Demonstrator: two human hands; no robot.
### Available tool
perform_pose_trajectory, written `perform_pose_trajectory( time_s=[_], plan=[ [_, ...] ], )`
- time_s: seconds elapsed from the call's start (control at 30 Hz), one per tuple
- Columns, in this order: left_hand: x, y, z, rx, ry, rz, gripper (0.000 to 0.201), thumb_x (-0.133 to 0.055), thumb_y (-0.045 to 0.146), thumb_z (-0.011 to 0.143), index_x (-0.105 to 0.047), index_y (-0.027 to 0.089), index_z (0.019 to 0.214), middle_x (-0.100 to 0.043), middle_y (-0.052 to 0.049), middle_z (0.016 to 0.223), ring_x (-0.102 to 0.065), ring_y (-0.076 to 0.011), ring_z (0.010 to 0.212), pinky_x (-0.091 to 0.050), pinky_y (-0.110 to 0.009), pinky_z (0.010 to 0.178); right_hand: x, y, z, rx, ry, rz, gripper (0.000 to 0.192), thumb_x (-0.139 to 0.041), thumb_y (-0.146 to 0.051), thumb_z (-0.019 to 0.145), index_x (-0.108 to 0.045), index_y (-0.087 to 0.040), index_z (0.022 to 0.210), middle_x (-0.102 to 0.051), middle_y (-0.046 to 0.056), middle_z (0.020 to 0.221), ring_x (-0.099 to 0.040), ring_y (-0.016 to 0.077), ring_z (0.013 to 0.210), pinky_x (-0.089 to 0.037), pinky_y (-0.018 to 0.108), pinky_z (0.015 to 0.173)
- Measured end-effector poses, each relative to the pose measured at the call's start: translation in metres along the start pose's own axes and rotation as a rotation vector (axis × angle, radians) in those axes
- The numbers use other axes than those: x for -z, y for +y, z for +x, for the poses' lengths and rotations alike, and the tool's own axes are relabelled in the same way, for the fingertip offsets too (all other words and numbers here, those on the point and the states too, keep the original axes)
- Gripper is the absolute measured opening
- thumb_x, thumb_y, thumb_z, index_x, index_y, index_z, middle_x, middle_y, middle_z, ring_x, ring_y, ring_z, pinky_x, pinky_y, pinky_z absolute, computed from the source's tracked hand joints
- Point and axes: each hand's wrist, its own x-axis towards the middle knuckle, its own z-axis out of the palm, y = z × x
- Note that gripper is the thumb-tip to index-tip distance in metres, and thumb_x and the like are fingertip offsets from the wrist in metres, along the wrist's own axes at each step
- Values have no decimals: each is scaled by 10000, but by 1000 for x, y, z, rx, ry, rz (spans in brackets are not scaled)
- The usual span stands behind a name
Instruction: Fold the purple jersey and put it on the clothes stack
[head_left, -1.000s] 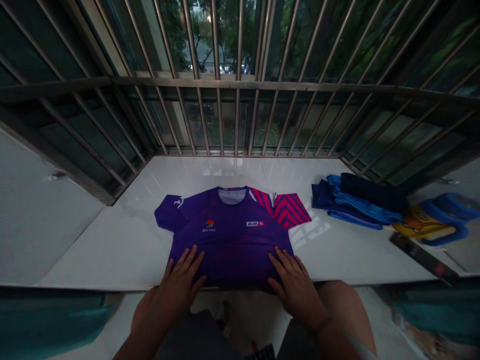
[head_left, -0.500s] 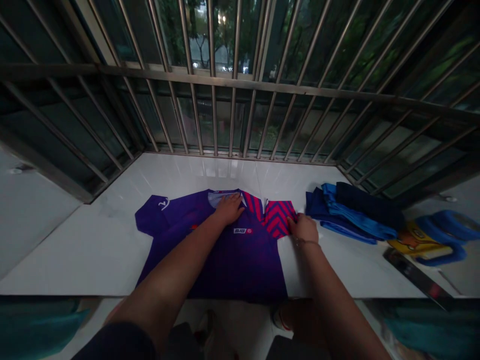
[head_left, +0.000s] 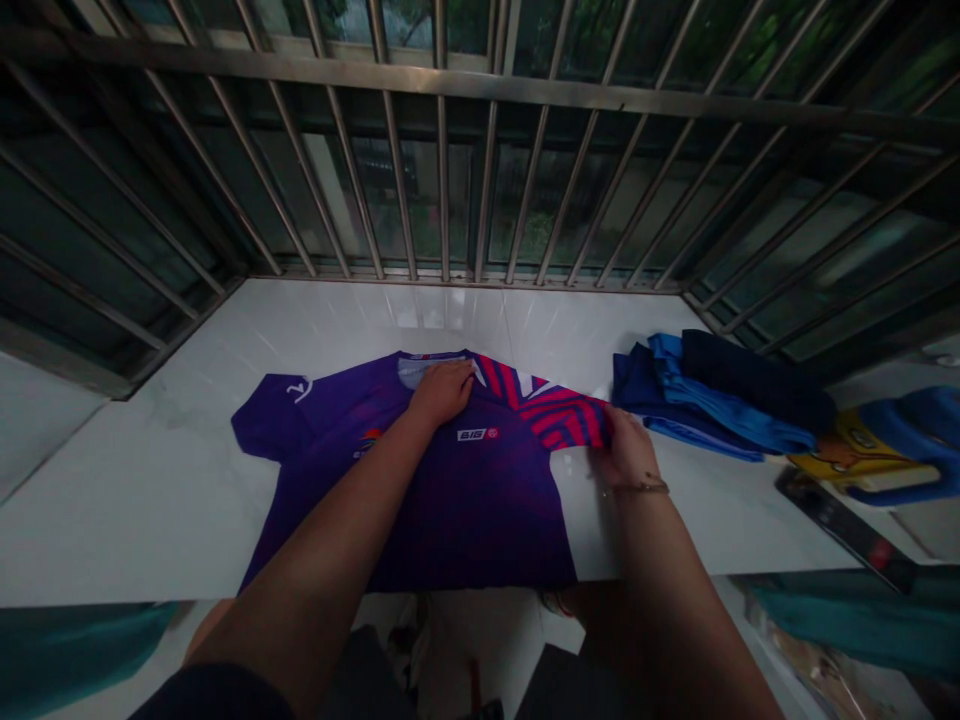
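Note:
A purple short-sleeved jersey [head_left: 465,510] lies spread on the white ledge, its collar toward the window bars and its lower part reaching the near edge. My left hand [head_left: 442,392] rests palm down on the collar, fingers close together and fairly flat on the cloth. The red-and-purple striped sleeve [head_left: 566,418] stretches out to the right. At its hem, my right hand [head_left: 630,447] has its fingers closed on the fabric; the fingertips are partly hidden. The other sleeve [head_left: 270,420] lies flat at the left, untouched.
A stack of folded blue and navy clothes [head_left: 724,395] sits just right of my right hand. Beyond it are a yellow-and-blue item [head_left: 870,450] and a dark flat box [head_left: 847,530]. Metal bars [head_left: 480,190] close off the ledge's far side.
The striped sleeve has been drawn out straighter to the right by my right hand. My left hand's fingers have come closer together on the collar. The view has tilted down.

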Motion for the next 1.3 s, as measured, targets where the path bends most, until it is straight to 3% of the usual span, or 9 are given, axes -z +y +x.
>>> perform_pose_trajectory(
  time_s=[0.13,0.2,0.3,0.37,0.5,0.7,0.87,1.1,1.3],
  plan=[
    [-1,-4,5,29,-25,-2,543,-470,240,1102,-669,236,1607,-615,-88,1725,-562,-298,1613,-364,-558,1403,-13,-11,-10,15,55,64,491,-848,-605,776,-487,-294,893,-660,-41,755,-653,179,662,-574,296,617],
    [-2,-7,7,40,-38,-7,597,-462,225,1097,-592,216,1680,-602,-106,1735,-551,-293,1623,-343,-552,1416,-12,-24,-24,167,6,-25,367,-817,-506,846,-535,-279,907,-643,-45,775,-607,155,656,-521,265,607],
    [-3,-11,10,60,-63,-20,639,-438,189,1090,-543,228,1719,-580,-102,1755,-527,-278,1645,-324,-539,1427,-7,-48,-56,600,-358,-279,128,-680,-290,1004,-612,-259,899,-722,16,913,-681,185,819,-573,311,755],
    [-4,-12,12,67,-77,-26,649,-435,175,1084,-547,259,1718,-567,-82,1768,-509,-273,1659,-320,-540,1429,-6,-59,-80,846,-671,-404,155,-604,-151,1041,-660,-257,943,-769,49,1012,-730,222,998,-606,375,922],
    [-5,-13,13,70,-63,-38,699,-469,165,1066,-493,277,1757,-569,-83,1766,-521,-287,1650,-329,-549,1424,-6,-53,-118,1026,-945,-566,234,-590,-53,1055,-702,-257,1033,-814,51,1092,-758,231,1089,-616,396,1001],
    [-3,-13,12,56,-48,-75,733,-475,140,1055,-464,279,1775,-550,-77,1782,-510,-277,1657,-337,-549,1421,7,-28,-136,1054,-871,-568,199,-610,-88,1088,-720,-251,1065,-837,70,1196,-777,239,1126,-656,391,975],
    [-2,-16,12,44,-22,-90,598,-440,169,1104,-606,254,1672,-513,-100,1807,-513,-276,1653,-380,-534,1399,7,-41,-149,1007,-691,-390,233,-569,-112,1122,-721,-280,1177,-826,76,1227,-784,225,1098,-692,400,955],
    [-9,-24,14,42,2,-127,556,-441,106,1075,-674,231,1564,-559,-91,1775,-514,-233,1650,-364,-491,1410,-13,-49,-164,1069,-845,-546,204,-694,-261,1123,-731,-255,1323,-826,66,1319,-784,247,1148,-686,415,1005],
    [-14,-27,16,39,46,-185,501,-484,129,1073,-694,201,1522,-608,-121,1726,-552,-272,1620,-384,-518,1401,2,-38,-134,918,-580,-693,196,-640,-172,1116,-752,-224,1268,-812,107,1246,-767,282,1152,-667,485,1028]
  ],
)
